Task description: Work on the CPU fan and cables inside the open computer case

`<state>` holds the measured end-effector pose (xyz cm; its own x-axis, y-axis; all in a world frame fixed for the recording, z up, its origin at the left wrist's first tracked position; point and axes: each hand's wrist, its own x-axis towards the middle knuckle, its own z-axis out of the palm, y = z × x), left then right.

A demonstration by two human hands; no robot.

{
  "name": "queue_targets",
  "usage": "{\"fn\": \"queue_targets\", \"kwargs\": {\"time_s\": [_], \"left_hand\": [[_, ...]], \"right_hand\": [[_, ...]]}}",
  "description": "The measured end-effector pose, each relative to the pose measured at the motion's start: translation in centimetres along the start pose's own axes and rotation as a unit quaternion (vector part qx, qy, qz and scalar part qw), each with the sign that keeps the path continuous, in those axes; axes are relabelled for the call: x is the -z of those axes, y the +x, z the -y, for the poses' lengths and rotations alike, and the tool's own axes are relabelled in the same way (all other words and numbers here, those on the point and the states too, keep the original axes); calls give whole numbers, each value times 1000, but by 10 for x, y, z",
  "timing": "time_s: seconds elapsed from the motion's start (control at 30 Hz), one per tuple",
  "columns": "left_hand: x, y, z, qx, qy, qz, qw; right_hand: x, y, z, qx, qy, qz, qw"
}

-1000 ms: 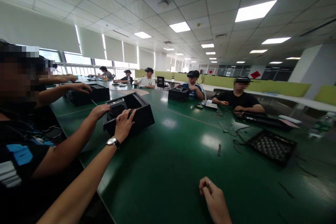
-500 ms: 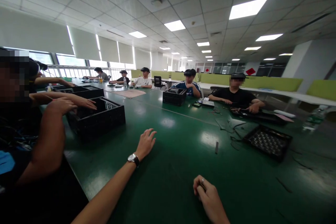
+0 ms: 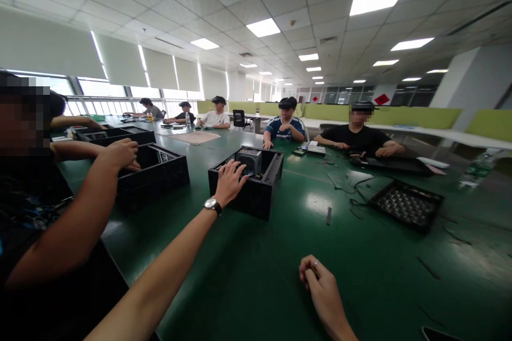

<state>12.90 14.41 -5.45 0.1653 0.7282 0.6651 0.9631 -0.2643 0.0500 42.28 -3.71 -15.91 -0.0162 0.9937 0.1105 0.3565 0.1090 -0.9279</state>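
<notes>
A black computer case [image 3: 250, 198], open at the top with a grey power supply [image 3: 248, 160] inside, stands on the green table [image 3: 248, 277]. My left hand [image 3: 231, 181], its fingers spread, is at the near left edge of this case; a watch is on the wrist. At the lower right, my right hand [image 3: 319, 282] is curled closed above the table. Something small and thin shows between its fingers, too small to make out.
At the left, a person's hands reach into another black case [image 3: 160, 184]. A black perforated panel [image 3: 406, 203], cables and a plastic bottle [image 3: 478, 168] lie or stand to the right. Several people sit around the table, one across [image 3: 356, 136] in black.
The case with the power supply has come across the table towards me. My left hand has reached forward to it. The person opposite has drawn back from the case, one hand on the table.
</notes>
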Motion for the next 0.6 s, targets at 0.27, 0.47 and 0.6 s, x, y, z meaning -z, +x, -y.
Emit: {"fn": "queue_targets", "kwargs": {"time_s": [0.27,0.47,0.6], "left_hand": [[34,-8,-24,-36,18,117,992],[119,-80,-81,-127,-66,223,964],[188,-85,-93,-243,-209,406,856]], "right_hand": [[9,-3,4,33,5,-43,999],[37,-1,17,34,10,-174,984],[63,-2,28,9,75,-256,964]]}}
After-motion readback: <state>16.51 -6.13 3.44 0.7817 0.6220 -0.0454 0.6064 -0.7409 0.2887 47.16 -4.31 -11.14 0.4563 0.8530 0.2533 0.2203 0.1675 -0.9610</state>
